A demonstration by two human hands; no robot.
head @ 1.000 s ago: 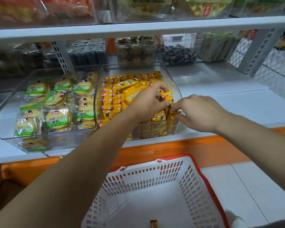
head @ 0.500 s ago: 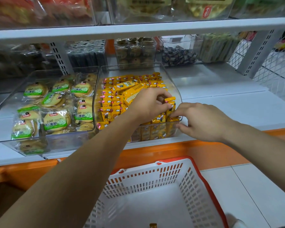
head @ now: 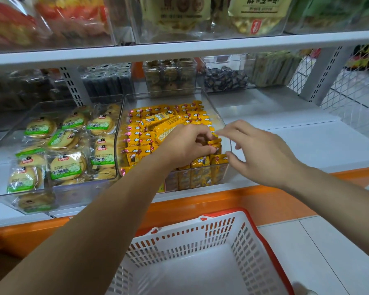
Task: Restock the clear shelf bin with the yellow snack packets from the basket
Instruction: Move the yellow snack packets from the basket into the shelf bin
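Left hand (head: 185, 145) reaches into the front right part of the clear plastic shelf bin (head: 162, 99), palm down. Its fingers (head: 202, 138) are curled onto the yellow snack packets (head: 158, 128) and grip a couple near the bin's right wall. Left forearm runs diagonally over the white plastic basket with a red rim (head: 239, 248).

Right hand (head: 264, 156) hovers just outside the bin's front right corner with its fingers (head: 232, 129) spread, loose and motion-blurred, holding nothing. The thumb is close to the corner; can't tell if it touches.

Packets fill the bin, which sits on the white shelf (head: 307, 141) beside a clear bin of round biscuits in green-label wraps (head: 68, 145).

Delta vs 0.5 s ago:
- The right hand was pressed against the packets at that corner. It is now lifted off and opened.
- The left hand holds roughly the same spot and grip.
- The single packet at the basket's bottom edge is out of frame.
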